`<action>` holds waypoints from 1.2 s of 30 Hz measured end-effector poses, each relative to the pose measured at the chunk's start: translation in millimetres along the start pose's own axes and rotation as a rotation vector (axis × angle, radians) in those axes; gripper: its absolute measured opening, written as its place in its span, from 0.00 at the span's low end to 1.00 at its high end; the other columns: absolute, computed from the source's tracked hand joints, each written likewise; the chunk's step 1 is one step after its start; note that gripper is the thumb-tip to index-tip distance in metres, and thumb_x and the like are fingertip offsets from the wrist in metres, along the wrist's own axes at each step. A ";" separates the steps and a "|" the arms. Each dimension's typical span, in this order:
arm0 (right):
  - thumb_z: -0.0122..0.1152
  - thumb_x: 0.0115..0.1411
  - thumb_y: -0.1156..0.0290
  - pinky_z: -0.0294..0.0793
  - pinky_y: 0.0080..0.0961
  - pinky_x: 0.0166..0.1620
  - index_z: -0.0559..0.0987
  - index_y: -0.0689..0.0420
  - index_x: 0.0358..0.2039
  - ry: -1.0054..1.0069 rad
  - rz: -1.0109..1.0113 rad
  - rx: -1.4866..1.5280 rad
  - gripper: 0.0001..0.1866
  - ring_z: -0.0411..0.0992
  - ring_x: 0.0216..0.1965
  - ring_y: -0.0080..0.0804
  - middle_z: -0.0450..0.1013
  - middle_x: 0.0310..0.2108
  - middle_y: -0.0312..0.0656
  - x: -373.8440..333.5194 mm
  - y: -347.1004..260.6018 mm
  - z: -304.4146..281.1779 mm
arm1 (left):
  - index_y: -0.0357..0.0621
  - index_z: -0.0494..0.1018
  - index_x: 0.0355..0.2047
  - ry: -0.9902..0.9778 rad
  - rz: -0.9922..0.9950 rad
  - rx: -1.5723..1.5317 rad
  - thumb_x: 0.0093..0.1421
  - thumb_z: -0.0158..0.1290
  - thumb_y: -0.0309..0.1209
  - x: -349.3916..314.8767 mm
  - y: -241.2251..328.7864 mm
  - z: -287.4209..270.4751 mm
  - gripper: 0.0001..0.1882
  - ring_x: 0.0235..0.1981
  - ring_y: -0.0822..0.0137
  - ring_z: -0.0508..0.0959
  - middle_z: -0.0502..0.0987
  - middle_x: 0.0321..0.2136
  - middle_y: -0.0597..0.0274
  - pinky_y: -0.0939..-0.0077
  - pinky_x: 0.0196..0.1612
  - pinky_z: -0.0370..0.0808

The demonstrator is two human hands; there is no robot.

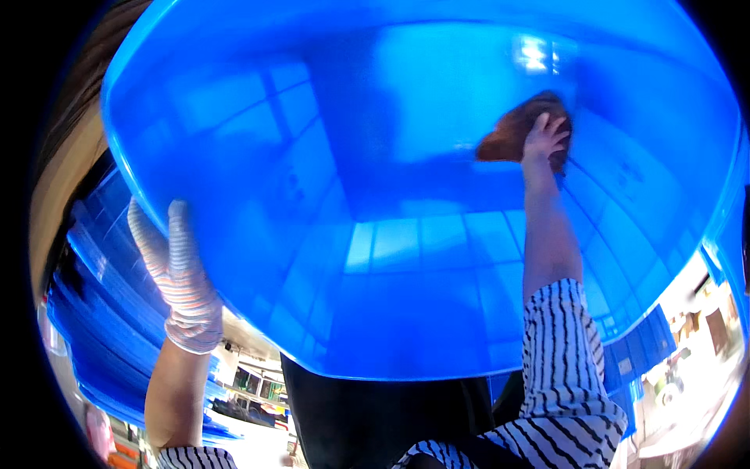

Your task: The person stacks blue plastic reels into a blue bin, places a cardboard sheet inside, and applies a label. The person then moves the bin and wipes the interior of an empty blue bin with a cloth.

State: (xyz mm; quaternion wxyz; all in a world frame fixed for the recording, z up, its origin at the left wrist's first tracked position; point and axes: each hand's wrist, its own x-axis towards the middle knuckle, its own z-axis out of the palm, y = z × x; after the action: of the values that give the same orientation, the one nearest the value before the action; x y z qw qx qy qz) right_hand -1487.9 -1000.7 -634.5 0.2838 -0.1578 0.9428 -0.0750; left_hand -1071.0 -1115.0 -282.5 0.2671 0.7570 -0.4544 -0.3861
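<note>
A large, glossy blue plastic tub with a rounded rim fills most of the view, its inside facing me. My left hand, in a knitted glove with thin coloured stripes, grips the tub's left rim, with a finger or thumb on each side of the edge. Deep inside, on the right, my bare right hand presses a brown cloth against the tub's surface. The fingers of that hand are somewhat spread over the cloth, and the cloth is slightly blurred.
A stack of blue plastic pieces stands on the left behind my gloved hand. More blue plastic lies at the lower right. Shelving with small items shows below the tub's rim, and orange objects sit at the lower left.
</note>
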 end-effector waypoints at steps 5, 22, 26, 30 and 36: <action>0.41 0.60 0.36 0.32 0.73 0.61 0.46 0.32 0.69 0.062 -0.539 -0.357 0.39 0.28 0.70 0.55 0.32 0.72 0.38 -47.0 -139.7 73.4 | 0.47 0.60 0.58 -0.033 -0.013 -0.139 0.63 0.53 0.31 3.2 8.0 13.9 0.25 0.47 0.68 0.68 0.69 0.46 0.60 0.68 0.53 0.65; 0.50 0.56 0.68 0.46 0.61 0.63 0.75 0.38 0.52 0.008 -1.360 -0.229 0.21 0.49 0.67 0.38 0.57 0.63 0.32 -198.0 -154.0 179.7 | 0.44 0.61 0.57 -0.075 0.045 -0.141 0.60 0.57 0.30 7.2 4.9 11.0 0.27 0.30 0.80 0.70 0.73 0.36 0.64 0.86 0.33 0.70; 0.49 0.59 0.64 0.41 0.55 0.67 0.65 0.33 0.61 -0.406 -1.581 -0.680 0.28 0.43 0.70 0.33 0.50 0.68 0.29 -269.8 6.7 141.2 | 0.46 0.62 0.56 -0.043 0.009 -0.123 0.60 0.58 0.35 3.1 -0.5 6.3 0.26 0.27 0.79 0.70 0.74 0.34 0.63 0.85 0.30 0.70; 0.49 0.58 0.64 0.44 0.51 0.67 0.66 0.32 0.61 -0.731 -1.751 -0.627 0.28 0.48 0.69 0.33 0.53 0.67 0.32 -239.1 46.6 156.5 | 0.46 0.63 0.55 -0.006 0.026 -0.122 0.60 0.57 0.36 7.1 6.9 17.4 0.25 0.36 0.74 0.72 0.73 0.39 0.61 0.78 0.40 0.73; 0.47 0.59 0.69 0.39 0.62 0.65 0.68 0.33 0.60 -0.263 -1.251 -0.227 0.27 0.46 0.69 0.37 0.54 0.67 0.30 -152.0 -166.7 109.1 | 0.47 0.63 0.55 -0.026 0.039 -0.122 0.60 0.57 0.35 5.0 7.1 8.3 0.24 0.36 0.74 0.72 0.73 0.39 0.62 0.78 0.40 0.72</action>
State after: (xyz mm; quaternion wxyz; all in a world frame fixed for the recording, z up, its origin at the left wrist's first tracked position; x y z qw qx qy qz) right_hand -1264.4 -1111.2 -608.5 0.2808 -0.7142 0.6323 -0.1061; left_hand -1079.8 -1123.1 -283.5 0.3143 0.7254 -0.4481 -0.4174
